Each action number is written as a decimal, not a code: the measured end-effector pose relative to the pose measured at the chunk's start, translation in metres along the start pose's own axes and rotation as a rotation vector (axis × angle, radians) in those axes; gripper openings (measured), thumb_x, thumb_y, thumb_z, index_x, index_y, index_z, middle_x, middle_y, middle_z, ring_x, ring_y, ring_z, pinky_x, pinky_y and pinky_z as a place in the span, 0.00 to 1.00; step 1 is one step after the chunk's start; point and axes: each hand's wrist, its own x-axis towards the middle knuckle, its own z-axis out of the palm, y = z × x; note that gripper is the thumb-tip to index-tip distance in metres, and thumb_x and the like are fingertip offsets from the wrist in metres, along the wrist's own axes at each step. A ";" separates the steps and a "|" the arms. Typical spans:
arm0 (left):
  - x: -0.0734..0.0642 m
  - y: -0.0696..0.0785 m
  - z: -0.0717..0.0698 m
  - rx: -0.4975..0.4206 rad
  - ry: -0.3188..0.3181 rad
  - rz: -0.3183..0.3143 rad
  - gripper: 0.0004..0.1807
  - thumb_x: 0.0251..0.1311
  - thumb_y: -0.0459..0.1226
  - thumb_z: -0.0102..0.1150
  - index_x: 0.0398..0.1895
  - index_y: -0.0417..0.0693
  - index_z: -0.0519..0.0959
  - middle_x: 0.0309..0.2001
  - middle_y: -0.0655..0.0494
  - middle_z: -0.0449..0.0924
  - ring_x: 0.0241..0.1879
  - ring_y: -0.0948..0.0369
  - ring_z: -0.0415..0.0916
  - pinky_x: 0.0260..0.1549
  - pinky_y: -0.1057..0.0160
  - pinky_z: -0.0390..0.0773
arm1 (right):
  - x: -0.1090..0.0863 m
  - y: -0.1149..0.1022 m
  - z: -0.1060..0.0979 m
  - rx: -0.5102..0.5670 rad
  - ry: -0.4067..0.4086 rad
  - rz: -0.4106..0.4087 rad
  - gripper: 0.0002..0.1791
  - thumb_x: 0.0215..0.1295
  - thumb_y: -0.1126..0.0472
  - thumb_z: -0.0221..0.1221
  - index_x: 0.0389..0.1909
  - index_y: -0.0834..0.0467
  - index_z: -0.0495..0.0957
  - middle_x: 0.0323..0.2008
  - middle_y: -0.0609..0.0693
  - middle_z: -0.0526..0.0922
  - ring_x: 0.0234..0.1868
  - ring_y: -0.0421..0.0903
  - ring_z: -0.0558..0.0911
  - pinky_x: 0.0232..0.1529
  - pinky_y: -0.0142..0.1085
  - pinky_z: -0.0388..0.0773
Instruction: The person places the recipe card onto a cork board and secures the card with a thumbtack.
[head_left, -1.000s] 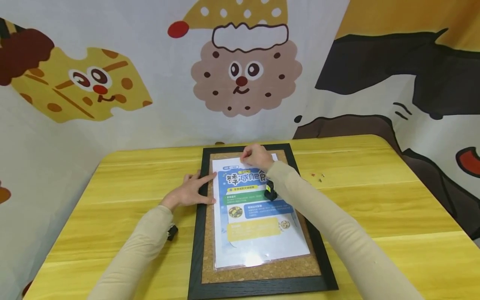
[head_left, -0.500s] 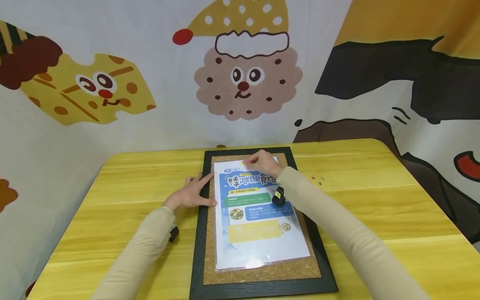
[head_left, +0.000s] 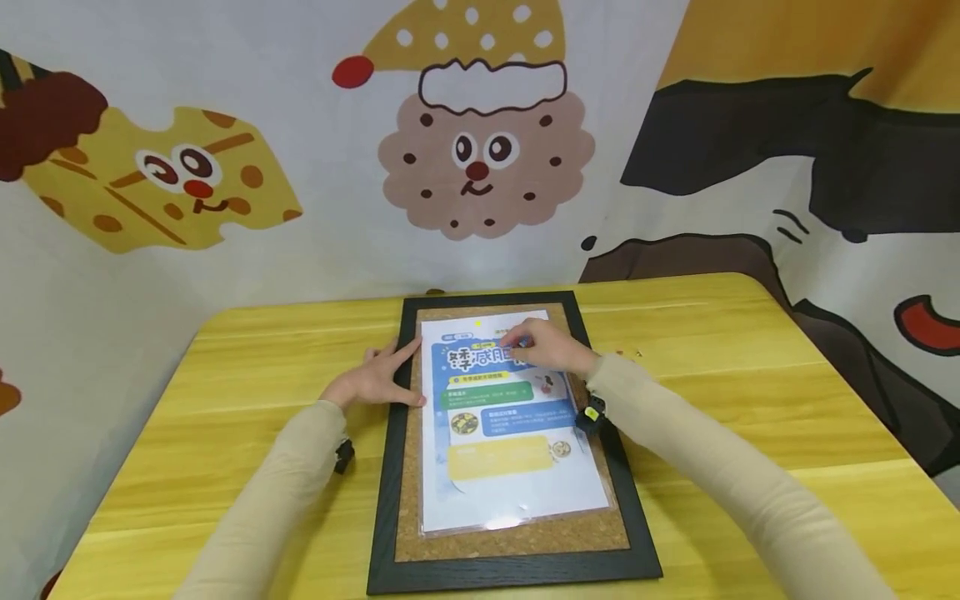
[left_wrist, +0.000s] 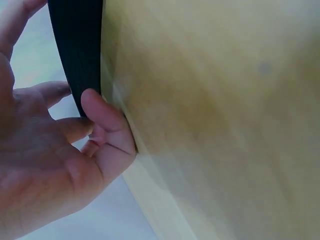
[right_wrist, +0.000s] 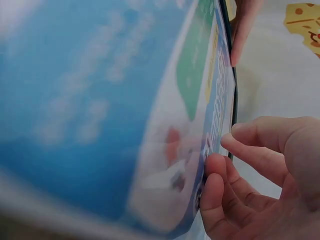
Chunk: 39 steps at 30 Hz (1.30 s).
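Note:
A laminated poster (head_left: 465, 500), blue and white, lies on a cork board (head_left: 495, 546) with a black frame (head_left: 517, 571). A small yellow push pin (head_left: 478, 323) shows at the poster's top edge. My left hand (head_left: 375, 379) spreads over the frame's left side, thumb and forefinger on the poster's left margin. In the left wrist view, other fingers (left_wrist: 110, 117) bend against the frame's outer edge. My right hand (head_left: 551, 344) is over the poster's upper right, close to the title. In the right wrist view its thumb and fingertips come near each other, with nothing seen between them.
Tiny coloured pieces (head_left: 628, 352) lie on the yellow wood-grain table (head_left: 750, 375) right of the frame. Black cameras sit on the left wrist (head_left: 344, 456) and the right wrist (head_left: 591, 415). A cloth with cartoon figures (head_left: 487, 158) hangs behind the table.
My right hand has come away from the poster's top edge, down and to the right, leaving the yellow push pin in view there. The left hand stays at the frame's left side.

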 end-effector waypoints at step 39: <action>0.011 -0.006 -0.006 0.003 -0.006 0.013 0.66 0.42 0.56 0.74 0.78 0.53 0.39 0.73 0.35 0.31 0.67 0.34 0.42 0.58 0.33 0.55 | -0.091 0.096 -0.070 -0.034 0.189 0.043 0.13 0.69 0.67 0.55 0.51 0.67 0.79 0.48 0.63 0.80 0.37 0.51 0.78 0.34 0.39 0.75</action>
